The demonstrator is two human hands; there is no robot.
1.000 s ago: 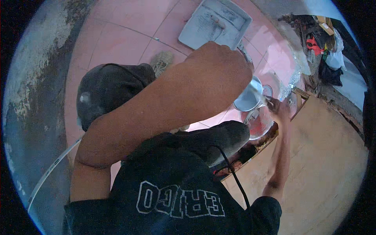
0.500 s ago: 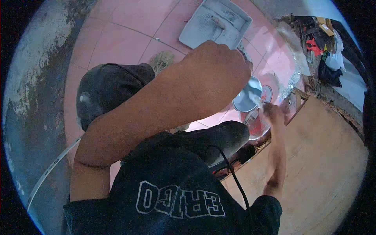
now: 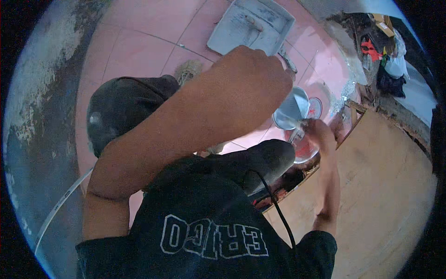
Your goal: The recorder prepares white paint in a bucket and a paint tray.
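Observation:
My left hand [image 3: 260, 88] is closed in a fist, its back toward me, right beside the rim of a round metal can [image 3: 292, 113] with pale grey inside. Its fingertips are hidden, so what it grips does not show. My right hand [image 3: 320, 131], slightly blurred, is closed at the can's near right side. A pale, partly see-through thing [image 3: 296, 133] sticks out from its fingers; its kind cannot be made out. Under this hand stands a clear round container [image 3: 306, 149] with red in it. A round lid [image 3: 315, 108] with a red mark lies beside the can.
A grey paint tray [image 3: 253, 25], stained, rests on pink floor tiles [image 3: 139, 46]. A wooden board [image 3: 371, 186] takes up the right side. Bags and clutter [image 3: 390, 69] lie at the far right. A worn wall [image 3: 37, 116] stands at left; my bent knees [image 3: 274, 156] are close.
My right hand has shifted slightly left over the clear container, with the pale thing in its fingers. The left hand keeps its place by the can; the whole view has moved slightly.

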